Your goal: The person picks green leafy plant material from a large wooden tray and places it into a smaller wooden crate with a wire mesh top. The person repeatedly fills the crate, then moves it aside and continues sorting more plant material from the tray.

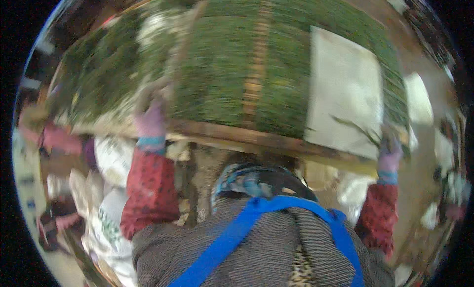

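A wide wooden-framed work surface [237,133] spreads before me, with a blurred green covering [214,68] whose material I cannot tell. My left hand [152,105], in a pinkish glove with a blue cuff, is over the left section beside a wooden divider; whether its blurred fingers hold anything is unclear. On the right, a pale flat sheet [344,90] rests on the green. My right hand [390,142], gloved alike, is by the sheet's near right corner. A thin dark green stem [355,127] runs from its fingers across the sheet.
A wooden slat [254,79] crosses the green middle. Darker green material [100,64] and pale pieces [114,114] lie at the left. Another person's arm [61,138] reaches in there. White sacks [114,213] stand low on the left. A white bag [353,194] is below the right edge.
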A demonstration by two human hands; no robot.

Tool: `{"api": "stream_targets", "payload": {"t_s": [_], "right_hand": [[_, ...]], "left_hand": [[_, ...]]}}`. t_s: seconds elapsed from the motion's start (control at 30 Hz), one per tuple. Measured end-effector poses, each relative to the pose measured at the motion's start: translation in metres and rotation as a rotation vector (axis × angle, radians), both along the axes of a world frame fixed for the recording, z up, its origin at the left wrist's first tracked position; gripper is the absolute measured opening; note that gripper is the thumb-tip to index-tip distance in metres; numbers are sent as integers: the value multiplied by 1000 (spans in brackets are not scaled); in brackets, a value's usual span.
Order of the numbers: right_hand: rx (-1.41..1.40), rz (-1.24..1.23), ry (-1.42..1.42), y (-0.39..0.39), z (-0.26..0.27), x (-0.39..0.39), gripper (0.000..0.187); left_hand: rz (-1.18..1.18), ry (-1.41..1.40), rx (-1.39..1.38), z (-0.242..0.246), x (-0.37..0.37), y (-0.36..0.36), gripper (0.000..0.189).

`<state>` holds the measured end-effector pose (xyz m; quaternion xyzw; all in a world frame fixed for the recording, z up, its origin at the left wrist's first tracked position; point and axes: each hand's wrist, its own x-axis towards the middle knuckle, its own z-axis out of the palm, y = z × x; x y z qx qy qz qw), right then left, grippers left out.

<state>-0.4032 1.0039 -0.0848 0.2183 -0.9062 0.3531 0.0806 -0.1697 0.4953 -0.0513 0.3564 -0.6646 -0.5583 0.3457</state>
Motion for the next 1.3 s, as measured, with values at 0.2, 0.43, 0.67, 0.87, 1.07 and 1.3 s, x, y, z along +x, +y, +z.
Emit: {"api": "stream_targets", "payload": {"t_s": [0.2,0.43,0.67,0.87,1.07,1.3], "right_hand": [[60,265,87,-116,16,25,38],[94,257,-20,-187,17,44,34],[87,221,16,-241,30,47,38],[55,241,-43,-272,29,38,36],[20,216,-122,-269,25,36,31],[50,305,-86,-274,22,35,26]], "left_hand": [[219,-307,13,-46,77,-160,20],[18,-528,-375,-118,69,-246,25],[-175,-689,-683,-120,-36,-267,44],[-280,-882,-629,-128,-59,-290,34],[-293,-857,-475,-115,15,-282,34],[-183,-890,-573,-132,-5,-274,50]]}}
